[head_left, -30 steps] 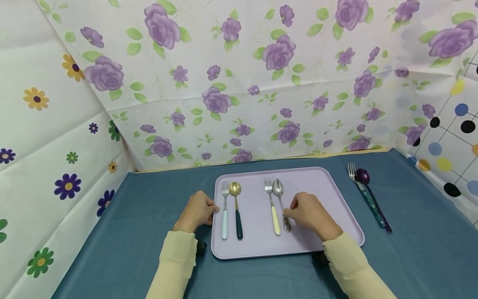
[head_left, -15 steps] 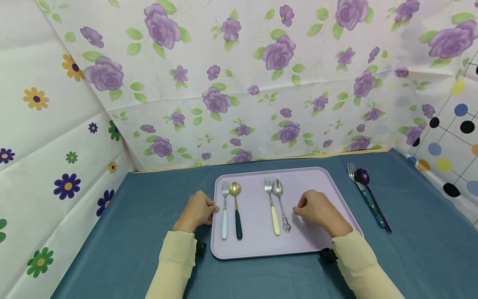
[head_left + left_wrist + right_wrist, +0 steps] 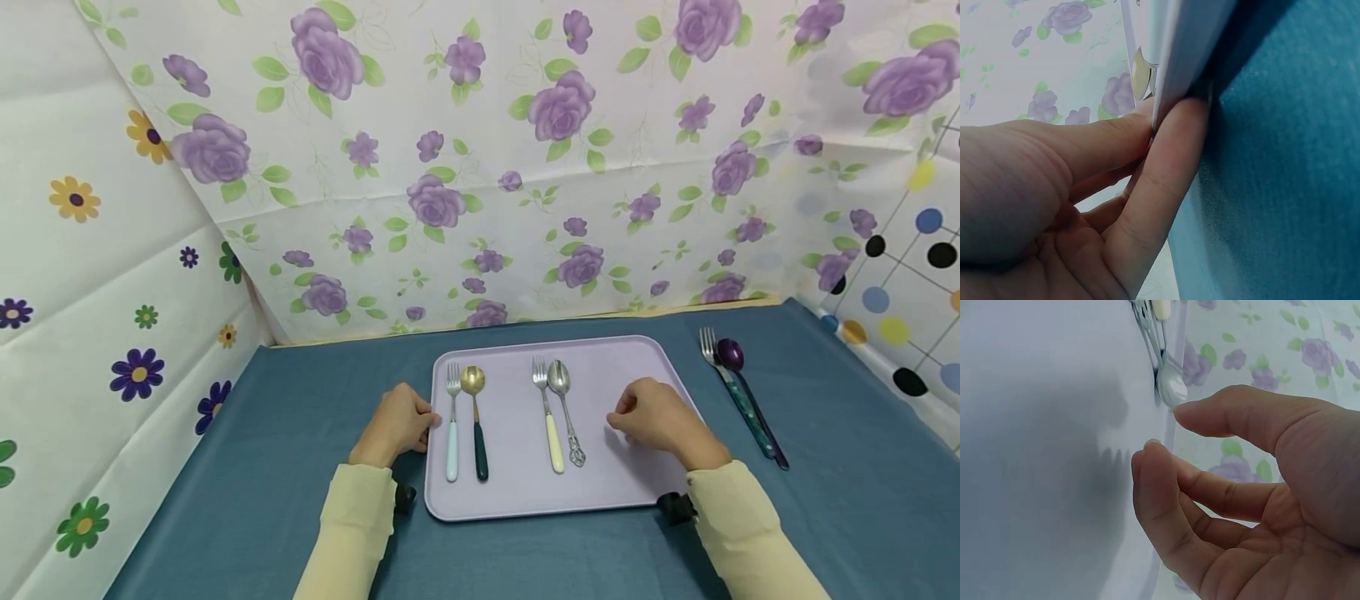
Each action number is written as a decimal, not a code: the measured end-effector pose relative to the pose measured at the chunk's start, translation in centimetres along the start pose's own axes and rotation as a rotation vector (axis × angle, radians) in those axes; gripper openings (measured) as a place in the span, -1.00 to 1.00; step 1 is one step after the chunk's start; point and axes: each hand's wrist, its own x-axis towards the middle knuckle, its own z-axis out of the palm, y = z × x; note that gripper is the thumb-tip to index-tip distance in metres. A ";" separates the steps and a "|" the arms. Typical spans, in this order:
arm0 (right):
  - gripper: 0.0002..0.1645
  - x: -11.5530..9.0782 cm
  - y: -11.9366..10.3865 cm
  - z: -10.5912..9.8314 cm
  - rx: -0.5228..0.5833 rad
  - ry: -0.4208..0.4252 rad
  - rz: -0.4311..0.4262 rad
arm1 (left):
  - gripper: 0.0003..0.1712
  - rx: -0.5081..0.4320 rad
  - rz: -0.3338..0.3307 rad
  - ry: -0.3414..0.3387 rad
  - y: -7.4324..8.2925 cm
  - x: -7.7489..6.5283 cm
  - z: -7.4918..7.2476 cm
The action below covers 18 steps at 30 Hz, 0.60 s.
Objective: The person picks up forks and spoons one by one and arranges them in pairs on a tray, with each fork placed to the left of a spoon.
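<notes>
My left hand (image 3: 395, 423) pinches the left rim of a lavender tray (image 3: 510, 492); in the left wrist view its thumb and forefinger (image 3: 1163, 169) are on either side of the rim. Above the tray's right part hovers my right hand (image 3: 660, 421), fingers loosely bent, thumb apart from them, holding nothing. Nearest to it lies an ornate silver spoon (image 3: 572, 421), beside a fork with a cream handle (image 3: 554, 442). Farther left on the tray are a fork with a pale blue handle (image 3: 452, 450) and a gold spoon with a dark green handle (image 3: 480, 446).
Right of the tray, on the blue cloth (image 3: 840, 500), lie a fork with a green handle (image 3: 742, 404) and a dark purple spoon (image 3: 730, 354), close together. Flowered sheets (image 3: 480, 167) stand behind and at the left; a dotted sheet (image 3: 892, 300) is on the right.
My right hand has released the silver spoon's handle and moved right, away from it. The spoon stays beside the cream-handled fork. The left hand remains at the tray's rim.
</notes>
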 end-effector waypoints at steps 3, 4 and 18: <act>-0.82 0.0 0.3 -0.3 0.006 0.003 -0.005 | -0.86 0.002 0.000 0.000 0.0 0.0 -0.1; -0.82 -0.1 0.4 -0.5 0.011 0.002 -0.005 | -0.87 0.006 0.002 -0.001 0.0 0.0 -0.1; -0.76 -0.3 2.3 -2.1 0.034 0.007 -0.009 | -0.86 0.005 -0.002 -0.005 0.1 -0.1 -0.2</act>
